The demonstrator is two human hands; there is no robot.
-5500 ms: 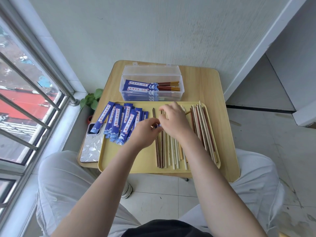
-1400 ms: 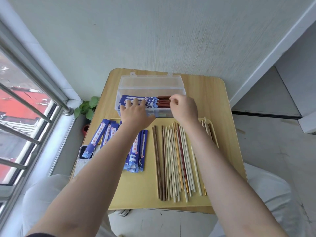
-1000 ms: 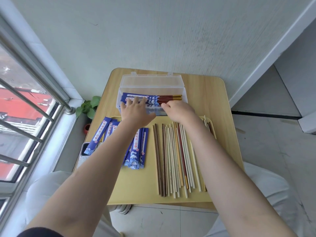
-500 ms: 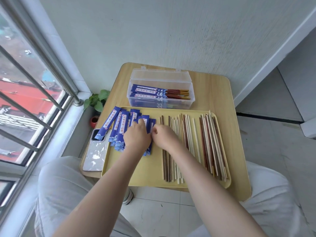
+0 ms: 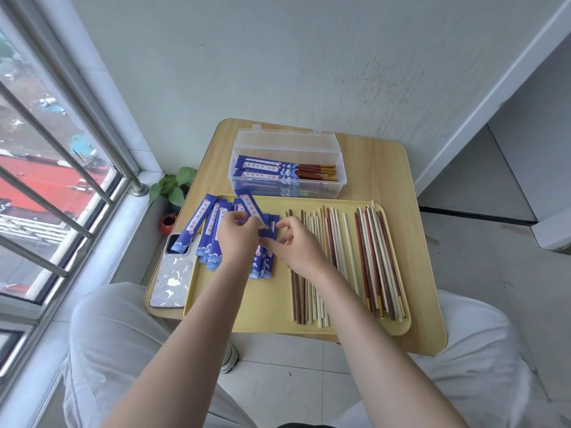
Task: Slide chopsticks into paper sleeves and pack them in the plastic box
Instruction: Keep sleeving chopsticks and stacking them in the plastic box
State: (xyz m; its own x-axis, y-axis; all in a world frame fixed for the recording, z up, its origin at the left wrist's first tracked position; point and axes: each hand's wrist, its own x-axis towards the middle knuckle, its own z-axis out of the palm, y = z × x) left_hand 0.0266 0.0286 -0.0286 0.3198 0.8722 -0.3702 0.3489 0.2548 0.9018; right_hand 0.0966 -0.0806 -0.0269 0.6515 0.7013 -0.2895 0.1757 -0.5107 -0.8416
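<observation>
A single blue paper sleeve (image 5: 251,208) is held tilted above the loose blue sleeves (image 5: 213,230) on the left half of the yellow tray (image 5: 268,307), its far end raised toward the plastic box (image 5: 287,163). It is pinched at its lower part by the left hand (image 5: 239,239), whose fingers are curled round it, and its near end is pinched between the thumb and forefinger of the right hand (image 5: 293,245). Half a second earlier both hands were pressed flat on the sleeve pile with no sleeve lifted; one sleeve is now seen raised clear of the pile.

The bare chopsticks (image 5: 340,257) are laid lengthwise in two groups on the right half of the tray, pale and brown ones mixed, untouched by either hand. The right forearm is passed over the near ends of the left group.

In the clear plastic box, set just beyond the tray with its lid open, sleeved chopsticks (image 5: 284,172) are stacked with red-brown ends protruding to the right. About a second earlier both hands were at this box; they are now withdrawn to the tray.

A phone (image 5: 174,273) is laid on the tabletop (image 5: 386,180) beside the tray's left edge, partly covered by one sleeve. A small potted plant (image 5: 173,188) is seen on the floor by the window.
</observation>
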